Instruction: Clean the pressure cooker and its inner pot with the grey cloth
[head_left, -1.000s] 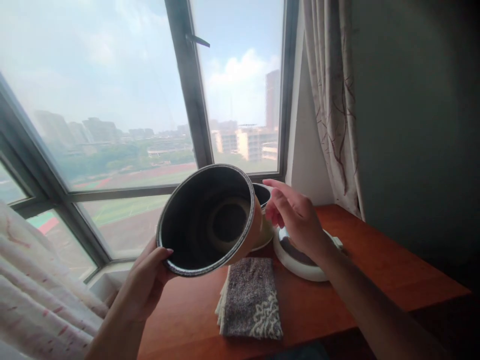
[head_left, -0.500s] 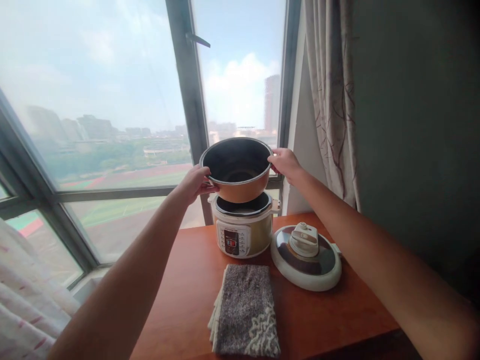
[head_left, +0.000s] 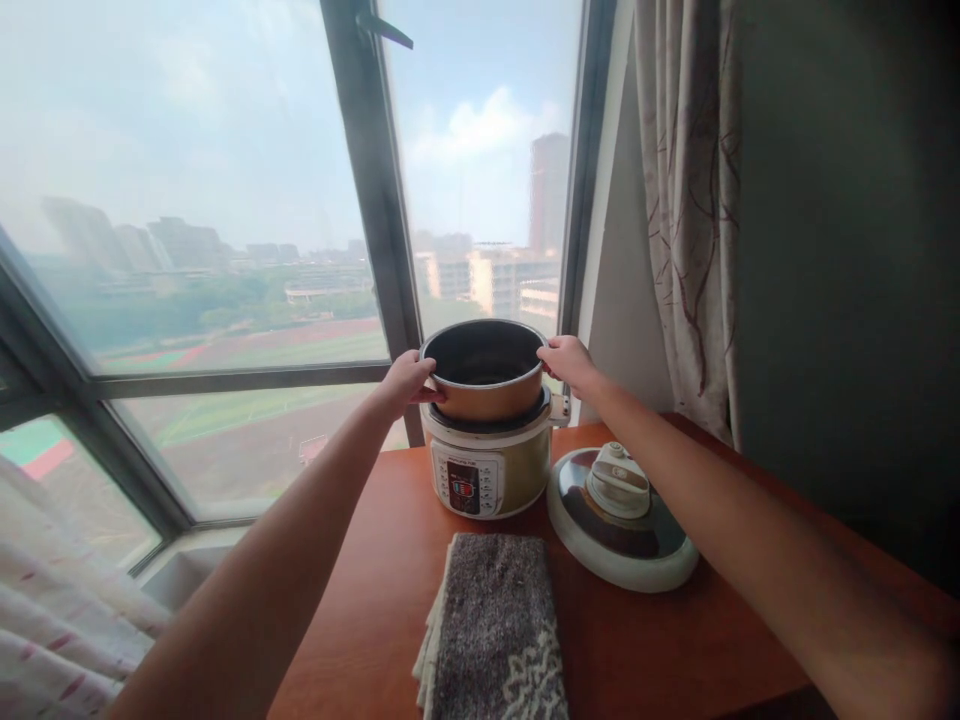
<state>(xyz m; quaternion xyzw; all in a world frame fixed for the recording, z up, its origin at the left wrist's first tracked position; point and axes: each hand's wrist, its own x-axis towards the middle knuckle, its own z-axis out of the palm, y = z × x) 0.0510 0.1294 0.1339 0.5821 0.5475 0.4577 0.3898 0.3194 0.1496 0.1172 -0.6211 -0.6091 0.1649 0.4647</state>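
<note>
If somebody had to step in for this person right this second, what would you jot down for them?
Left hand: gripping the inner pot at its left rim.
Right hand: gripping the right rim.
Inner pot: upright, partly lowered into the cooker base; much of its copper wall shows above the base.
Lid: lying on the table, right of the base.
Folded towel: in front of the base.
Done: pot lined up over the base opening and started in.
Left: pot is not fully seated; lid is off.
</note>
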